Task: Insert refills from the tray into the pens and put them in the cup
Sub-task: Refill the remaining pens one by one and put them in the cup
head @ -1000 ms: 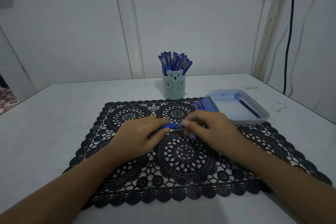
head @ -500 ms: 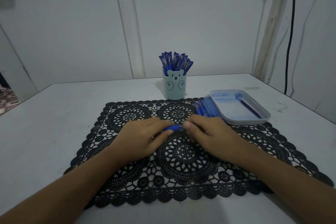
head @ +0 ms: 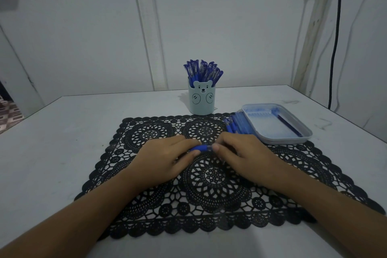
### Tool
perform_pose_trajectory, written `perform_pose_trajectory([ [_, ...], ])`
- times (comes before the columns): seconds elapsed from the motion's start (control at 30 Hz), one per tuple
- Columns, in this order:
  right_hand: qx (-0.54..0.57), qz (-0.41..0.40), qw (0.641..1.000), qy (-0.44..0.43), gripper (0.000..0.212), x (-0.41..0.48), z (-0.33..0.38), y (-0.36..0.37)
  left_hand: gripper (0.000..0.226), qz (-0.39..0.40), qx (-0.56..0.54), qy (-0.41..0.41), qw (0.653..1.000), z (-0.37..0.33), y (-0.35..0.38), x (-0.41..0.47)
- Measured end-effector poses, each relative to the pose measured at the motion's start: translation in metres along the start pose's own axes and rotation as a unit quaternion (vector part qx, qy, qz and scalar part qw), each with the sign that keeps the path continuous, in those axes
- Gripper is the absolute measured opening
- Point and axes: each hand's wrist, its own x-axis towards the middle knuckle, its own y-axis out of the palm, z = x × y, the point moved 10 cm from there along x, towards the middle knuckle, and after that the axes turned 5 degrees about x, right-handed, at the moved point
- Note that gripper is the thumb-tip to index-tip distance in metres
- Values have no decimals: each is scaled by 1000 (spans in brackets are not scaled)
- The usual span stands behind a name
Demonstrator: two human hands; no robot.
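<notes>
At the centre of the frame we see 2 hands meeting over a black lace placemat (head: 209, 195) on the pale tabletop (head: 62, 153). The left hand (head: 165, 159) has its fingers curled round the barrel of a blue pen (head: 201, 148), and the right hand (head: 240, 155) pinches the pen's clear end with thumb and fingertips. The pen lies level just above the mat. Right of centre, a light blue tray (head: 284, 141) holds 1 dark blue refill (head: 290, 124) along its right side. A row of blue pen bodies (head: 236, 124) lies against its left wall. Behind the mat stands a bear-faced cup (head: 201, 101) packed with blue pens (head: 202, 71). A black cable (head: 335, 48) hangs at upper right.
</notes>
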Motion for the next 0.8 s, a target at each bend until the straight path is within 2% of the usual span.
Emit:
perform_pose_trajectory([
  [0.03,-1,-5,1000,2,19,1,0,-1,33,0,0,1,1000,-1,0,0],
  [0.2,3,6,1000,4,2,-1,-3,3,34,-1,-7,-11,1000,2,-1,0],
  [0.33,-9,-19,1000,-3,23,0,-1,-2,36,6,-3,-2,1000,0,0,0],
  [0.4,7,-8,1000,14,8,0,-6,1,35,8,-12,-10,1000,2,1,0],
  [0.5,-14,3,1000,2,4,-1,-5,4,34,7,-15,-12,1000,3,2,0],
  [0.63,-8,-9,1000,13,30,0,-6,4,32,14,4,3,1000,-1,2,0],
  [0.7,17,-15,999,39,32,0,-9,3,31,15,7,1,1000,-1,3,1],
  [0.8,23,-1,998,52,18,-1,-12,4,28,14,-13,-17,1000,2,3,1],
])
